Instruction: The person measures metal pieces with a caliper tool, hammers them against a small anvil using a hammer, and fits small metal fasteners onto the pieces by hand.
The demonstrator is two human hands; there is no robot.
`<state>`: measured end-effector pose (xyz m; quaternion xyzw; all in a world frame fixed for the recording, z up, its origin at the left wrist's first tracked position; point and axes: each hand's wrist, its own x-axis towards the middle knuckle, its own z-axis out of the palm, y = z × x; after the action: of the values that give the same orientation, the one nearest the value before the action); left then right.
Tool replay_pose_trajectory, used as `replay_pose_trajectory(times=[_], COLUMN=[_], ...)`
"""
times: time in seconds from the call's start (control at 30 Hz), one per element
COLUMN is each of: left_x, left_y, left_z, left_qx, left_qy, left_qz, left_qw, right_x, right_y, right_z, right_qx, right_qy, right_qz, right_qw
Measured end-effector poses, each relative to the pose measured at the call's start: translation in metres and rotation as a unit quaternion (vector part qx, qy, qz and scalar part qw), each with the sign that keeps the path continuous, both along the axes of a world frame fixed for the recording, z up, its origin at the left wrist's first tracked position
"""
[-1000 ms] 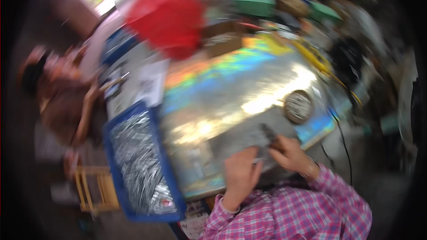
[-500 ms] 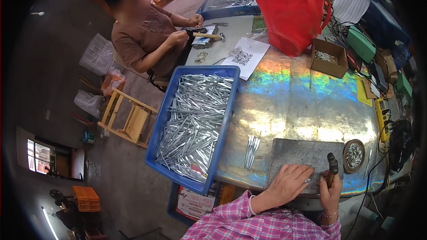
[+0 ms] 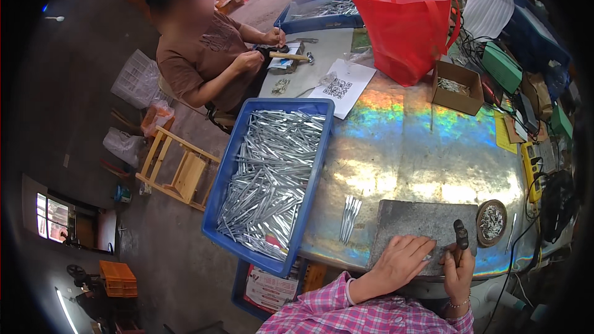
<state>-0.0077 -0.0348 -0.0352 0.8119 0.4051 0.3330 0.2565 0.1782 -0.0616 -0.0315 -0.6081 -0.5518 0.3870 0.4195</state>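
My left hand (image 3: 399,264) lies over the front of a grey stone block (image 3: 411,216), fingers together and curled down. A small shiny metal bit peeks out by its fingertips, mostly covered, so its kind is unclear. Beside it, at the block's right front, my right hand (image 3: 459,273) grips a hammer (image 3: 461,235) by the handle, dark head upward. To the right of the block sits a round dish (image 3: 481,229) of small metal parts. Left of the block, several slim metal pieces (image 3: 350,219) lie side by side on the shiny table (image 3: 377,148).
A blue tray (image 3: 213,210) heaped with slim metal pieces stands at the left table edge. Farther back are a red bag (image 3: 402,31), a cardboard box (image 3: 456,100) and a printed sheet (image 3: 356,96). Cables and a yellow power strip (image 3: 531,170) line the right. A co-worker (image 3: 210,55) sits far left.
The view has shifted slightly, so most things sit a little lower in it. Both my hands and the hammer keep nearly the same place over the block.
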Motion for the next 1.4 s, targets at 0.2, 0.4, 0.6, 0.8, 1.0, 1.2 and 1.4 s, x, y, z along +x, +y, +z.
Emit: replay_pose_trajectory(times=[0.2, 0.4, 0.6, 0.8, 1.0, 1.2, 1.4], left_x=[0.000, 0.001, -0.022, -0.076, -0.146, -0.238, -0.271], left_y=[0.003, 0.001, -0.026, -0.049, -0.052, -0.052, -0.036], left_z=[0.000, 0.004, 0.002, 0.014, 0.041, 0.035, 0.023], left_qx=[0.004, 0.016, 0.007, 0.006, 0.001, -0.103, -0.194], left_qy=[-0.005, -0.039, -0.221, -0.172, -0.087, -0.051, 0.042], left_qz=[-0.004, 0.009, 0.036, 0.062, 0.265, 0.405, 0.367], left_qw=[1.000, 0.999, 0.975, 0.983, 0.960, 0.907, 0.909], right_x=[-0.003, -0.002, 0.005, 0.004, 0.002, 0.002, 0.008], right_y=[0.005, 0.004, 0.000, 0.003, 0.004, 0.002, 0.001], right_z=[0.004, 0.006, 0.002, 0.001, -0.005, -0.004, -0.005], right_qx=[0.018, 0.013, 0.003, -0.031, -0.017, -0.007, -0.014], right_qy=[-0.009, -0.007, -0.021, -0.024, 0.012, -0.003, -0.008], right_qz=[-0.007, -0.009, 0.015, 0.034, 0.026, 0.031, 0.028], right_qw=[1.000, 1.000, 1.000, 0.999, 0.999, 0.999, 0.999])
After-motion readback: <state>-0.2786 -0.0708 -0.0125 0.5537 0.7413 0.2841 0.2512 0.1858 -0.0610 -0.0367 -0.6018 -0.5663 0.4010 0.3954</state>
